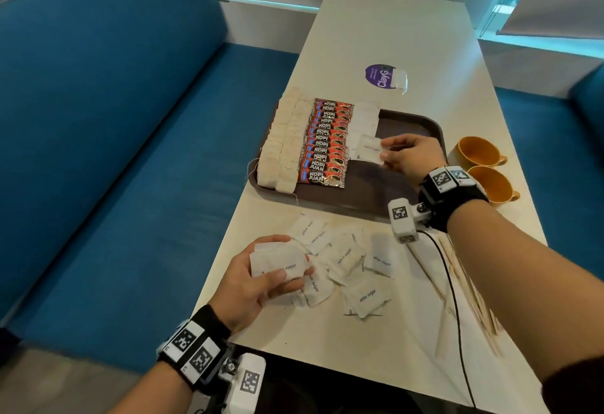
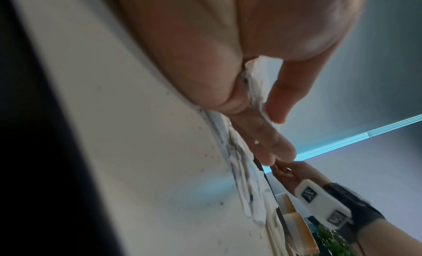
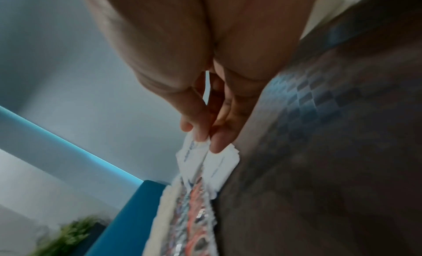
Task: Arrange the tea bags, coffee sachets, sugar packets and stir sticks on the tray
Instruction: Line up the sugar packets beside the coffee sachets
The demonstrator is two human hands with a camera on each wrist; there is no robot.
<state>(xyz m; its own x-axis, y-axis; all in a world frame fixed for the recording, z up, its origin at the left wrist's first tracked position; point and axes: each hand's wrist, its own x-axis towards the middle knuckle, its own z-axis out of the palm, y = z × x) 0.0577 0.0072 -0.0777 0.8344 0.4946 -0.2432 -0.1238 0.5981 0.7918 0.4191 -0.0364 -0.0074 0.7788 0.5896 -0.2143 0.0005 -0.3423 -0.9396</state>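
- Both forearms are bare; the left hand and right hand wear no gloves.
- Each wrist carries a black fabric band: left wristband, right wristband.
- White square tiles printed with black-and-white coded markers sit on top of each band.
- A white boxy camera housing, also marker-printed, is fixed to the right band by a metal joint; a like housing hangs at the left wrist.
- A thin black cable trails from the right unit.

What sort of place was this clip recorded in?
Probably a café or office pantry booth: a long pale table beside a blue upholstered bench, with a brown serving tray and two orange cups. A potted plant shows too.
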